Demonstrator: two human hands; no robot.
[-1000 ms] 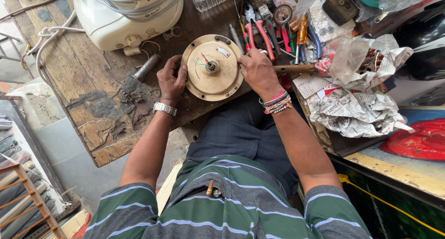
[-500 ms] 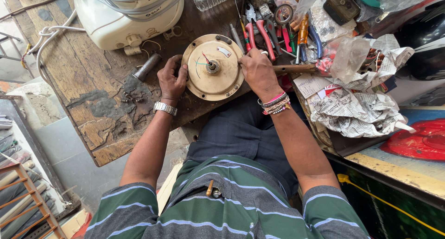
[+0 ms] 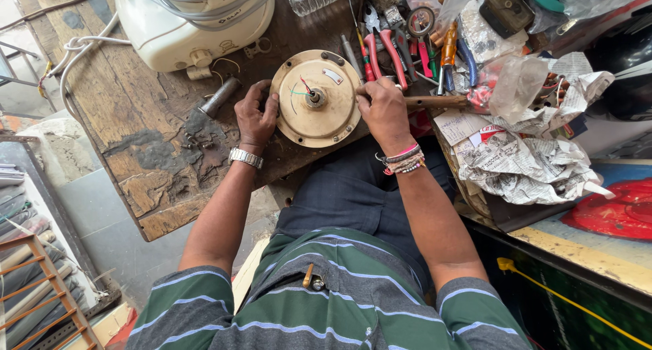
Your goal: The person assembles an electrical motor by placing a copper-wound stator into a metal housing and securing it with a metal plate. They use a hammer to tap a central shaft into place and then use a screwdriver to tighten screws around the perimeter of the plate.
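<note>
A round brass-coloured motor point(image 3: 316, 97) lies flat on the worn wooden bench point(image 3: 139, 129), right at its near edge, shaft end up, so the centre hub and the thin coloured wires on its face are open to view. The left hand point(image 3: 255, 116) cups the motor's left rim, fingers curled against the side, which steadies the disc against the bench. The right hand point(image 3: 382, 109) rests on the motor's right rim and closes round a wooden handle point(image 3: 435, 101) that runs out to the right of the motor; the tool's working end is hidden under the fingers, so what kind it is cannot be told.

Behind the motor stands a white fan base point(image 3: 193, 24) wrapped in its white cable. To the motor's upper right lies a heap of pliers point(image 3: 387, 41) and screwdrivers, within easy reach of the right hand. Crumpled newspaper point(image 3: 523, 167) sits further right of the motor. A short metal pipe point(image 3: 219, 97) lies to the motor's left.
</note>
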